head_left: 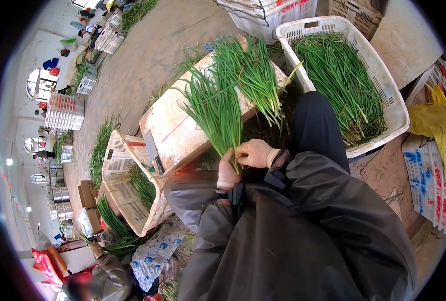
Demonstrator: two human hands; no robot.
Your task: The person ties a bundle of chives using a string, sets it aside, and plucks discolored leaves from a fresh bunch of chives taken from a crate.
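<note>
My left hand (227, 173), in a pale glove, is wrapped round the lower end of a bunch of scallions (217, 103). The bunch fans out away from me, its leaves lying over a worn white box (175, 133). My right hand (256, 153), also gloved, is closed with its fingertips pinched at the pale stems beside my left hand; just what it pinches is partly hidden. Another pile of scallions (257, 75) rests on the box to the right of the bunch. A knife (153, 149) with a dark handle lies at the box's left edge.
Right of my knee stands a white crate (401, 108) full of scallions. A tilted crate (120, 173) with more greens is at left. Stacked crates (426, 175) with a yellow glove (436, 123) sit far right. Another person (110, 276) is at lower left.
</note>
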